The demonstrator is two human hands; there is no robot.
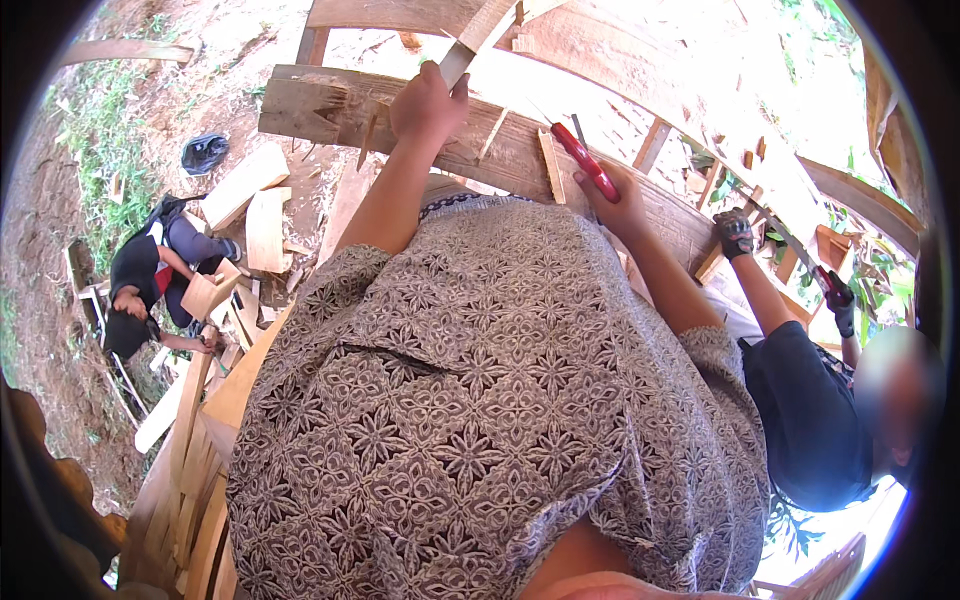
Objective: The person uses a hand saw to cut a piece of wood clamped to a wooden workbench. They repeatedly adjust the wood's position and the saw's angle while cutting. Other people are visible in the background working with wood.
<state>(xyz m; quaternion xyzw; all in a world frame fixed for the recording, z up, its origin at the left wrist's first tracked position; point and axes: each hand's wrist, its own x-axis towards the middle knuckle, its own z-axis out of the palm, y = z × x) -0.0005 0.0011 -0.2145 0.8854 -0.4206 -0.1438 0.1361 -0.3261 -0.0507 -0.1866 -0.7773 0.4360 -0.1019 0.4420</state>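
The left hand (428, 100) is closed around 1 pale wood strip (470, 45), seemingly steadying it upright against the far edge of the weathered plank (330, 110), while the right hand (618, 205) wraps 1 red-handled tool (585, 160) (pliers, probably) resting on that plank; 2 gloved hands (736, 232) of a co-worker work near its right end.

Wooden planks (500, 150) crossed close before both hands; a co-worker's gloved hand (735, 232) crowded the right side, while open ground (210, 90) lay beyond the left.
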